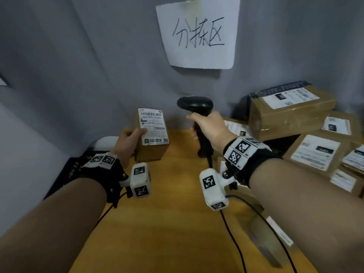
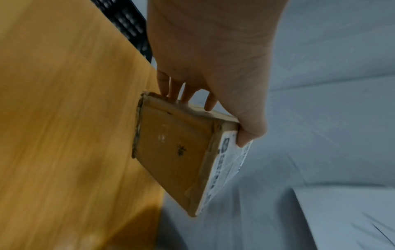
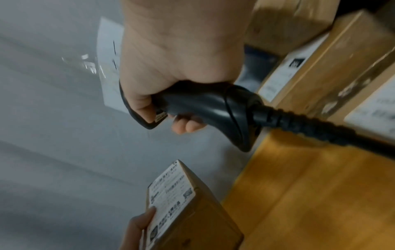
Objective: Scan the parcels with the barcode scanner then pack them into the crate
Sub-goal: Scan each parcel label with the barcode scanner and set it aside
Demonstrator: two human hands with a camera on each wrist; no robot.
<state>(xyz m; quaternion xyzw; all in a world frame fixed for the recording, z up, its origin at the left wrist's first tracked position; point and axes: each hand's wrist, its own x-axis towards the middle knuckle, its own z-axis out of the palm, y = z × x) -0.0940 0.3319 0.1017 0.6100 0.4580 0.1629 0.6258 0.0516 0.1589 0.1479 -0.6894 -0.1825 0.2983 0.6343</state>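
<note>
now you're at the scan step: your left hand point(image 1: 128, 143) grips the small brown cardboard parcel point(image 1: 152, 134) above the yellow wooden table point(image 1: 167, 223), your right hand point(image 1: 211, 129) grips the black handheld barcode scanner point(image 1: 195, 104); aim its head at the white label point(image 1: 153, 126).

On each bare forearm we wear a black wrist strap point(image 1: 262, 166) topped with white blocks printed in black square codes. Below each wrist hangs a white camera pod point(image 1: 213, 189) carrying the same codes, with thin black cables point(image 1: 234, 239) trailing back.
</note>
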